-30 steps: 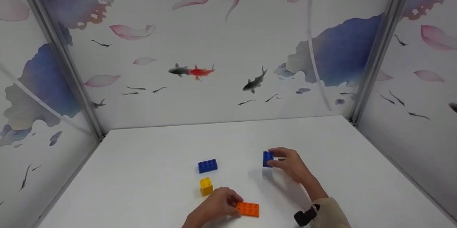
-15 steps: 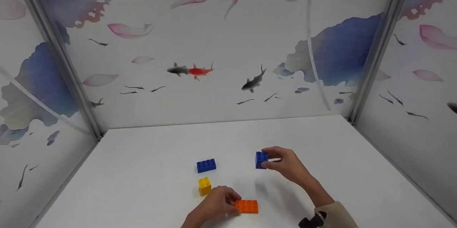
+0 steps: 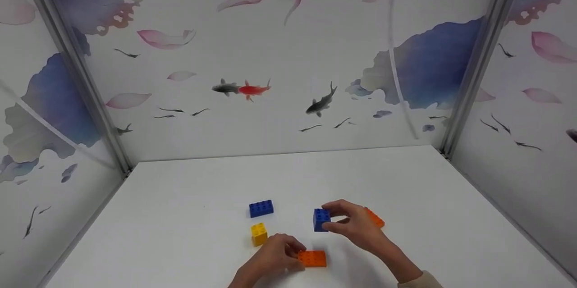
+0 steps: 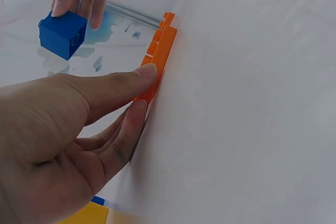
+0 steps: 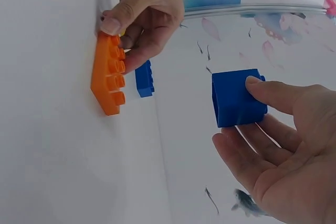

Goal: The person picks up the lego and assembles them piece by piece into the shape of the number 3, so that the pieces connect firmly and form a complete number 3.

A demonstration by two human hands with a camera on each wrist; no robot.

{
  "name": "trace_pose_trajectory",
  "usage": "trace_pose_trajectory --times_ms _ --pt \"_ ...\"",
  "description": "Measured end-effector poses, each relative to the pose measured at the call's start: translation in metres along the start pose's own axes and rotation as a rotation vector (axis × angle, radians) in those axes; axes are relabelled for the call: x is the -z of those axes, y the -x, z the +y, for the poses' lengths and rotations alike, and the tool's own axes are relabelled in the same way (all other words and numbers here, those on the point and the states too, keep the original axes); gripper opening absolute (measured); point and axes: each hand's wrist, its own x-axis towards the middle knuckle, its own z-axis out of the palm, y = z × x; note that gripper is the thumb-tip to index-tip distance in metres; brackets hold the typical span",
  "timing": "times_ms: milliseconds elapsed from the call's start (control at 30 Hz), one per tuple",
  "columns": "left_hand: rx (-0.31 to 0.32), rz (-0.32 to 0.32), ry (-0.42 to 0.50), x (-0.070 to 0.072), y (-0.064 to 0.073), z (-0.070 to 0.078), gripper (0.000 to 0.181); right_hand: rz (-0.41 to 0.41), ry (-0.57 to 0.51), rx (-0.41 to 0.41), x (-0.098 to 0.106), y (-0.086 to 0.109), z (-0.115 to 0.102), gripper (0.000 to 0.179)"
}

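Near the front of the table, my left hand (image 3: pixel 276 254) pinches one end of a flat orange building brick (image 3: pixel 314 258) that lies on the white surface, studs up. In the left wrist view, thumb and fingers grip the orange brick (image 4: pixel 161 51) by its edges. My right hand (image 3: pixel 356 225) holds a blue building brick (image 3: pixel 321 220) between thumb and fingers, raised above the table, beyond the orange one. The right wrist view shows this blue brick (image 5: pixel 239 98) with its hollow underside facing left, apart from the orange brick (image 5: pixel 107 77).
A yellow brick (image 3: pixel 259 234) stands just beyond my left hand. Farther back lies a second blue brick (image 3: pixel 261 208). Another orange brick (image 3: pixel 374 218) is partly hidden behind my right hand. Printed white panels (image 3: pixel 279 134) enclose the table (image 3: pixel 180 198).
My right hand has carried the blue brick left and nearer to me, uncovering part of the orange brick behind it. The left hand stays on its orange brick.
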Motion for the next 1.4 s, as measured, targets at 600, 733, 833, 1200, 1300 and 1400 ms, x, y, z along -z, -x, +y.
trace_pose_trajectory --times_ms 600,733,833,1200,1300,1400 --pt "-0.023 0.004 -0.026 0.001 -0.002 -0.001 0.027 -0.143 0.020 -0.077 -0.017 0.005 0.023 0.038" --pt "-0.012 -0.001 -0.015 0.001 -0.004 -0.002 0.027 -0.169 0.016 -0.099 -0.019 0.006 0.026 0.038" --pt "-0.016 -0.002 -0.023 0.001 -0.004 -0.002 0.026 -0.182 0.015 -0.106 -0.020 0.006 0.027 0.038" --pt "-0.024 0.008 -0.036 0.003 -0.003 -0.004 0.025 -0.232 0.005 -0.129 -0.024 0.004 0.028 0.038" --pt "-0.027 0.006 -0.040 0.002 -0.003 -0.003 0.024 -0.236 0.010 -0.119 -0.023 0.004 0.028 0.036" --pt "-0.012 0.004 -0.034 0.001 -0.003 -0.004 0.024 -0.251 0.004 -0.127 -0.024 0.004 0.029 0.035"
